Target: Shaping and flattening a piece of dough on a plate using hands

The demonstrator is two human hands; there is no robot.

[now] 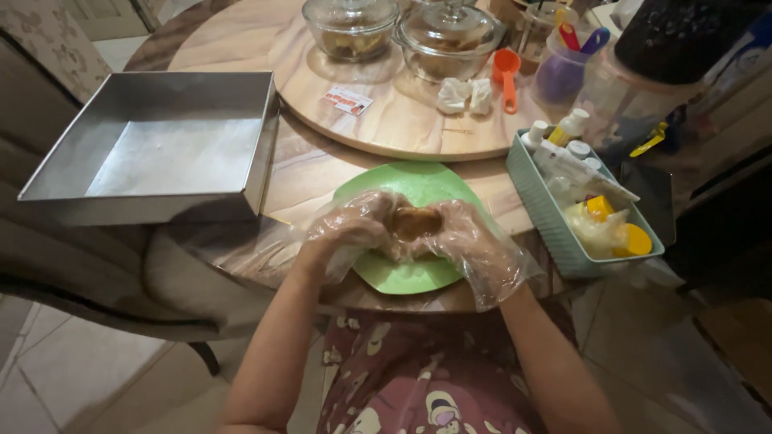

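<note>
- While both hands work over the near edge of the round wooden table [305, 173], the head view shows the left hand [347, 229] and the right hand [466, 237] each in a loose clear plastic glove, meeting at the fingertips.
- Between them sits a brown lump of dough [415, 222]; the fingers of both hands are curled and closed on it from either side, left fingers on its left, right fingers on its right.
- Lump and hands are held just above a green plate [418, 186], which lies at the near edge of the table, straight in front of the person.
- At the left edge of the table stands a square metal baking tin [56, 181], well apart from the hands; its near left corner overhangs the edge.
- At the right edge stands a pale green ribbed basket [547, 221], near the right hand, filled with small bottles, a tube and yellow-capped jars.
- Toward the far side lies a round turntable board [402, 133] carrying two lidded glass bowls [402, 32], an orange measuring scoop [507, 72], two crumpled white wrappers [465, 95] and a small printed card [346, 100].
- Past the near edge, the person's patterned maroon clothing [426, 378] fills the bottom of the view.
</note>
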